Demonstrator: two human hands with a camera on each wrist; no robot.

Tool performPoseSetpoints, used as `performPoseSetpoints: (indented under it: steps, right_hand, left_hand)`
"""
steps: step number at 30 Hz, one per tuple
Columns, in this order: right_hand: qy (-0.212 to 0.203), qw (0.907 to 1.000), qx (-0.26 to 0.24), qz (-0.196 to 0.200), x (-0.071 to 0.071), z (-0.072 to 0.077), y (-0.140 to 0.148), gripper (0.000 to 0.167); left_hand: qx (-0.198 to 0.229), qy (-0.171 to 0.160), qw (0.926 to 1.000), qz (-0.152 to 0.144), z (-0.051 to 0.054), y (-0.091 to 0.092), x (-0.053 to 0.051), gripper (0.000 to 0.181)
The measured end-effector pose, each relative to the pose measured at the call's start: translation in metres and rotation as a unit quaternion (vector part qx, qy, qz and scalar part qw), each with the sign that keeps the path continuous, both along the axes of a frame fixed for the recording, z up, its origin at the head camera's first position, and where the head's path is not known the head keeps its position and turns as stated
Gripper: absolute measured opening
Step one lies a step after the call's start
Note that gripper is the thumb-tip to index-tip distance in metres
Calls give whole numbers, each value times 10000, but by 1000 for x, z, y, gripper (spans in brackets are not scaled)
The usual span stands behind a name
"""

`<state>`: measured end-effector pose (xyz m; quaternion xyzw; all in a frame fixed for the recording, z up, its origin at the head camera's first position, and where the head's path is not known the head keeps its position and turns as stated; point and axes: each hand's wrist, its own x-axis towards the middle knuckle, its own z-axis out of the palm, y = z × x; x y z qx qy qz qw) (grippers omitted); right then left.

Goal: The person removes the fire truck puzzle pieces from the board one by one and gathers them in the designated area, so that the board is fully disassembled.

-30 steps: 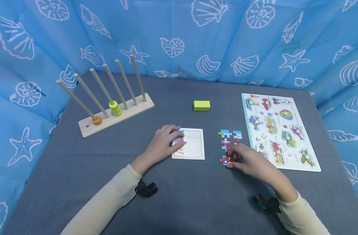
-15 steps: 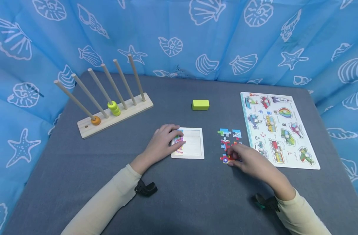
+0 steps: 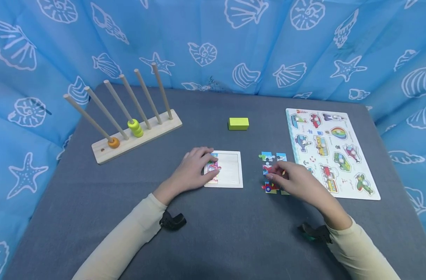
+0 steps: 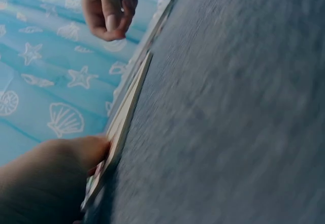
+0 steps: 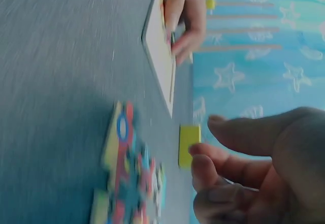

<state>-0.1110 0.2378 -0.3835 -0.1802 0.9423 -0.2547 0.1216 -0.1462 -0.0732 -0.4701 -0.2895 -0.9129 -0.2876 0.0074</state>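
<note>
Brightly printed flat jigsaw pieces (image 3: 268, 188): a loose cluster with knobbed, scalloped outlines and pale cut edges, lying on the matte grey cloth-like tabletop (image 3: 213, 229), partly below the right hand and to its left.
Right hand (image 3: 295, 179): over the cluster, fingers bent, thumb tip apart from them in the right wrist view; whether a fingertip touches a piece, I cannot tell.
Square pale wooden tray (image 3: 230, 169): shallow, with a thin raised rim and smooth light floor, between the left hand and the cluster.
Pink-and-blue printed strip (image 3: 213, 179): inside the tray, along its left side, partly under the left hand.
Left hand (image 3: 192, 171): resting on the tray's left side, fingers loosely bent, thumb separated from them and touching the tray or the strip.
Lime-green block (image 3: 238, 124): smooth, rectangular, beyond the tray.
White picture board (image 3: 358, 166): flat, printed with colourful vehicles, just right of the cluster.
</note>
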Motion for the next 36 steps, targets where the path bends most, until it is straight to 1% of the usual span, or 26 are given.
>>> performPoseSetpoints:
  steps: [3,7,10,14,16,19,23,28,31,33,36]
  right_hand:
    - [46,9998,-151,-84,-4,-4,-16,12]
    - [71,9995,-309,10,-12,-12,-45,11]
    - [-85,9989,-437,140,-23,-17,-67,10]
    - [-272,9981,-505,242,-38,-24,-85,13]
    - [-307,9980,-490,252,-44,-26,-92,16]
    - [-447,9975,-509,201,-50,-29,-100,18]
    - [-835,9943,-661,-46,-53,-31,-109,20]
    - [-1369,9846,-896,-616,-52,-30,-116,19]
    - [-1629,9759,-1072,-977,-52,-28,-119,22]
    - [-1845,9672,-1246,-1223,-52,-28,-119,23]
    - [-2200,9494,-1623,-1545,-54,-28,-120,23]
  left_hand:
    - [-35,-240,9996,-114,2,-2,-2,41]
    - [-138,-283,9994,-143,3,-3,-4,48]
    - [-221,-291,9993,-90,2,-4,-5,57]
    - [-147,-428,9990,14,3,-4,-6,68]
    - [-60,-481,9988,50,3,-4,-5,71]
    - [74,-538,9985,104,3,-4,-4,72]
    - [177,-596,9979,164,3,-4,-3,72]
    - [294,-654,9972,194,4,-4,-3,71]
    - [380,-717,9964,238,4,-3,-2,71]
    - [441,-758,9957,283,4,-3,-3,72]
    - [521,-810,9947,355,4,-3,-3,73]
